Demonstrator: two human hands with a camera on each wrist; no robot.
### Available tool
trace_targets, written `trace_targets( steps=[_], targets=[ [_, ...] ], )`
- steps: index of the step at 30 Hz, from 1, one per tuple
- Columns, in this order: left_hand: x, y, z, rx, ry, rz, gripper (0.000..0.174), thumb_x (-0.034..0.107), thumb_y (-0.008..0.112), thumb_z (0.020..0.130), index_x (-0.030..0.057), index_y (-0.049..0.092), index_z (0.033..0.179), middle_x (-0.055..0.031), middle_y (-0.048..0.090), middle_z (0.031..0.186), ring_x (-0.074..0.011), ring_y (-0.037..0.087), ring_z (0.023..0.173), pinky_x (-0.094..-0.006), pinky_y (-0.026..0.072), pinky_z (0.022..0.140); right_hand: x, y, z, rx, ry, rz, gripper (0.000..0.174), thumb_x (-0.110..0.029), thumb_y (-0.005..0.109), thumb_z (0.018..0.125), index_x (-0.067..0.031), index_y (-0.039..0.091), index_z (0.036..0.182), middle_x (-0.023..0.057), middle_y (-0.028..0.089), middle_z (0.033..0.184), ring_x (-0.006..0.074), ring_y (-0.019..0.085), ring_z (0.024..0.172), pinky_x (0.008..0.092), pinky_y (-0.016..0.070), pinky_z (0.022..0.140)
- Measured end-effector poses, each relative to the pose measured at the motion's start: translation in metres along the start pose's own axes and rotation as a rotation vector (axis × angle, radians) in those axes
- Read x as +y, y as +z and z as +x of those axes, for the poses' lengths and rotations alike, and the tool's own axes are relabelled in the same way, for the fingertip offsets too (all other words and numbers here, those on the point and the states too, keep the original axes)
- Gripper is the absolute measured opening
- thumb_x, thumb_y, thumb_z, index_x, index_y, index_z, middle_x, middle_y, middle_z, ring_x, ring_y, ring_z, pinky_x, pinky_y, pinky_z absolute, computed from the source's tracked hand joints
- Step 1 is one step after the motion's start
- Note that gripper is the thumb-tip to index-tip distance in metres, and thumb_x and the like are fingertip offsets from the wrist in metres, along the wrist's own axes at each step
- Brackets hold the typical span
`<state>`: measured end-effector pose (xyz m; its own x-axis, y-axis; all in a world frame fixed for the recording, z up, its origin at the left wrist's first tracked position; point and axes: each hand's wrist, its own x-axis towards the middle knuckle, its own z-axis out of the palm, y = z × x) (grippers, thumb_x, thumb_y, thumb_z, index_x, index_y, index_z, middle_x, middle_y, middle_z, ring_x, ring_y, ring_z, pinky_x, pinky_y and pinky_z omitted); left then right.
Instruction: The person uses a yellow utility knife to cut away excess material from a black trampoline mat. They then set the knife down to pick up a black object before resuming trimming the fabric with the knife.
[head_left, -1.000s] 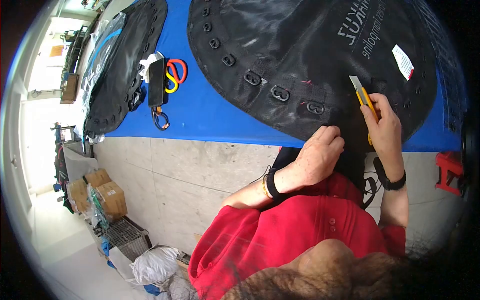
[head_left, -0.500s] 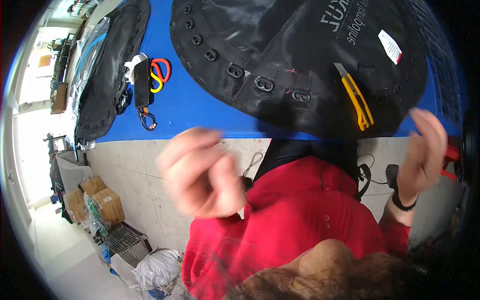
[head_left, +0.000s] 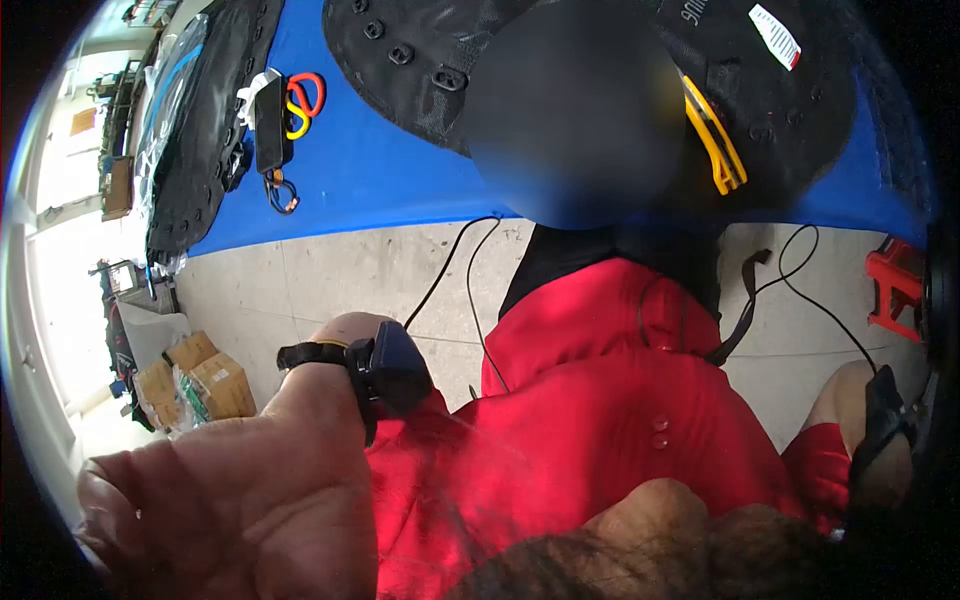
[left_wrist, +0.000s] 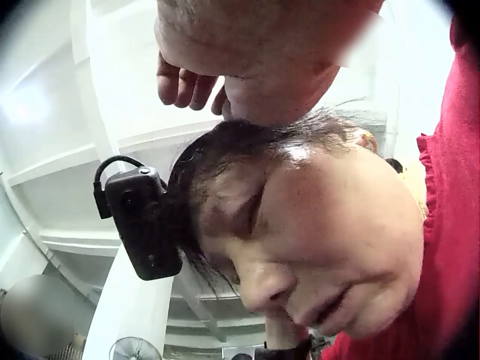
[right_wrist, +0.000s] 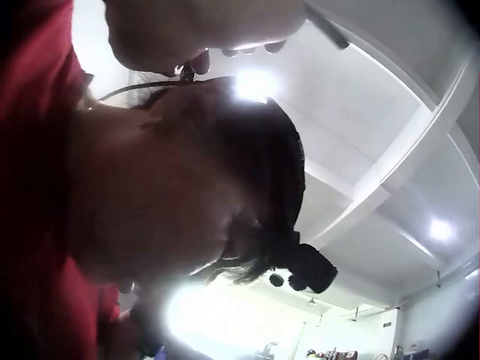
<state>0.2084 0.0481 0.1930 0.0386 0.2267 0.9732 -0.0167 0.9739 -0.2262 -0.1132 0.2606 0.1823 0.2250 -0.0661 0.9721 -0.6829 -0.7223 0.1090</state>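
My left hand (head_left: 230, 505) is raised close to the head camera, palm showing, at the lower left. In the left wrist view its fingers (left_wrist: 199, 90) hang loosely bent over the top of the head. The right hand (right_wrist: 206, 30) is up beside the head in the right wrist view, fingertips showing below its edge; whether it grips anything I cannot tell. Only that forearm appears in the head view. A yellow utility knife (head_left: 715, 140), blade bared, lies on the round black trampoline mat (head_left: 790, 165). A dark blurred patch hides part of the mat.
Scissors with red and yellow handles (head_left: 303, 105) lie beside a black box-shaped object (head_left: 270, 125) on the blue table cover (head_left: 350, 180). Another black mat (head_left: 200, 180) lies at the left. Cables (head_left: 455, 265) hang by the table edge. A red stool (head_left: 895, 290) stands at the right.
The right hand has let go of the utility knife, which now lies on the mat. Both hands have left the mat and risen towards the head. The head view has shifted slightly.
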Motion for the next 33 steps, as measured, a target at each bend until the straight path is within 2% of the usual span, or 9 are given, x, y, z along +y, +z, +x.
trace_targets(
  steps=[12,23,33],
  targets=[
    [0.017,-0.012,0.020,-0.025,0.013,-0.021,0.033,0.033,0.063,0.107,0.0035,0.062,0.123,-0.0195,0.064,0.117,-0.0334,0.064,0.104,-0.0458,0.0540,0.090,-0.010,0.028,-0.034,-0.084,0.159,0.125,0.033,-0.038,0.054,0.112,-0.0126,0.069,0.126,0.0096,0.062,0.139,0.0271,0.057,0.136,0.0503,0.0441,0.117],
    [0.011,-0.016,0.025,-0.050,-0.046,-0.046,0.033,0.032,0.062,0.108,0.0033,0.062,0.124,-0.0199,0.064,0.117,-0.0336,0.063,0.106,-0.0465,0.0536,0.092,-0.018,0.054,-0.051,-0.150,0.308,0.159,0.031,-0.038,0.055,0.111,-0.0135,0.069,0.124,0.0094,0.063,0.138,0.0274,0.057,0.135,0.0520,0.0429,0.118],
    [0.029,-0.010,0.014,-0.043,-0.028,-0.016,0.033,0.032,0.061,0.108,0.0032,0.062,0.124,-0.0203,0.064,0.118,-0.0337,0.063,0.108,-0.0471,0.0532,0.093,-0.016,0.065,-0.062,-0.141,0.287,0.173,0.030,-0.039,0.055,0.110,-0.0142,0.069,0.123,0.0093,0.065,0.136,0.0276,0.058,0.134,0.0534,0.0418,0.118]
  ],
)
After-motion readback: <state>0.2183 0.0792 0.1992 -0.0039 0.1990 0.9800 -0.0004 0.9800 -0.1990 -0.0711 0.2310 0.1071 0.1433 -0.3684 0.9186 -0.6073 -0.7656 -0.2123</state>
